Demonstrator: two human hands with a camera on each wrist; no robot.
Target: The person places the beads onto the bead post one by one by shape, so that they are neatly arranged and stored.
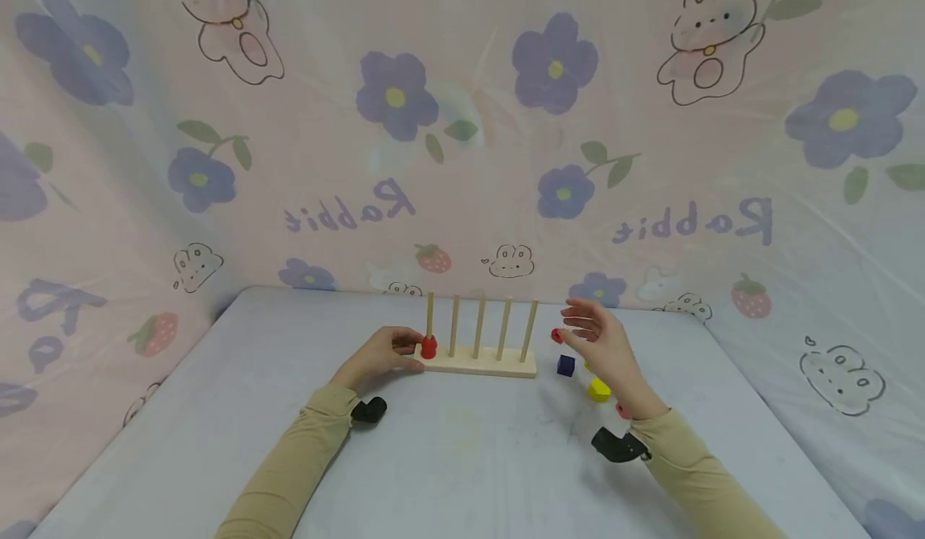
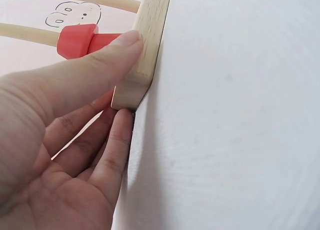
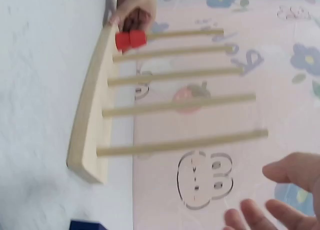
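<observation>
A wooden peg stand [image 1: 477,365] with several upright pegs stands on the table. Two red beads [image 3: 131,39] are stacked on its leftmost peg. My left hand [image 1: 383,356] grips that end of the base, thumb on the front edge and fingers [image 2: 117,150] at the end face and behind it. To the right of the stand, my right hand [image 1: 598,342] is raised with its fingers apart and nothing between them. Close by its thumb tip in the head view is a small red piece [image 1: 557,335]. The other pegs are bare.
Right of the stand lie a dark blue block [image 1: 566,365], a yellow block [image 1: 599,389] and a pinkish-red piece [image 1: 623,410], partly hidden by my right wrist. Another yellow bit shows beside that hand. A patterned cloth [image 1: 477,177] hangs behind the white table [image 1: 462,459].
</observation>
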